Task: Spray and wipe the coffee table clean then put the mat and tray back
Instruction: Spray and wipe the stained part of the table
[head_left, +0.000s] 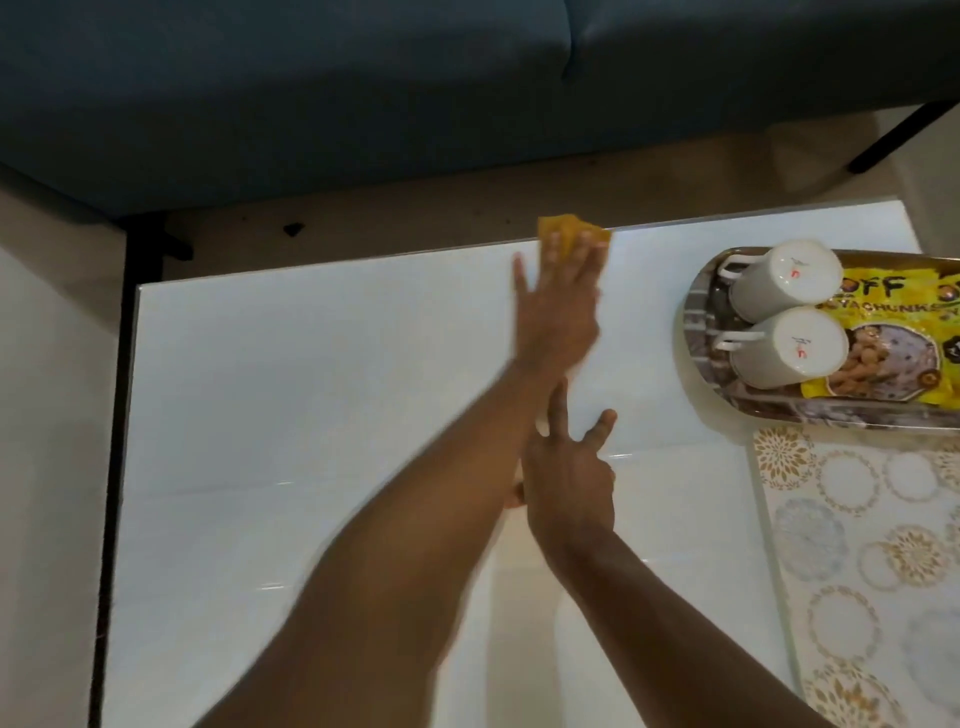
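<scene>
White and glossy, the table (311, 415) fills most of the view, with pale floor at its left and a dark blue sofa (363, 78) beyond its far edge. Nearest the camera, the right hand (569, 483) hovers or rests over the middle of the top, fingers spread and holding nothing that shows; whether it touches the glass I cannot tell. Just past it the left arm crosses in front, and the left hand (558, 306) lies flat with fingers splayed, pressing a yellow cloth (727, 236) against the far edge, so that part of the cloth pokes out over the rim. It is blurred, which suggests wiping is in progress. To the right, the patterned mat (883, 545) lies along the near right side, and beyond it the tray (701, 322) sits near the far right corner, carrying two upturned white mugs (784, 317) and a yellow packet (893, 338). Both appear to be on the table, so the surface under them looks unwiped. The main risk, as I judge it, is a sweep to the right clipping the tray and toppling the mugs. Pushed further, the cloth could slip off the far edge. Leaning on a wet, slick top could let a palm skid.
</scene>
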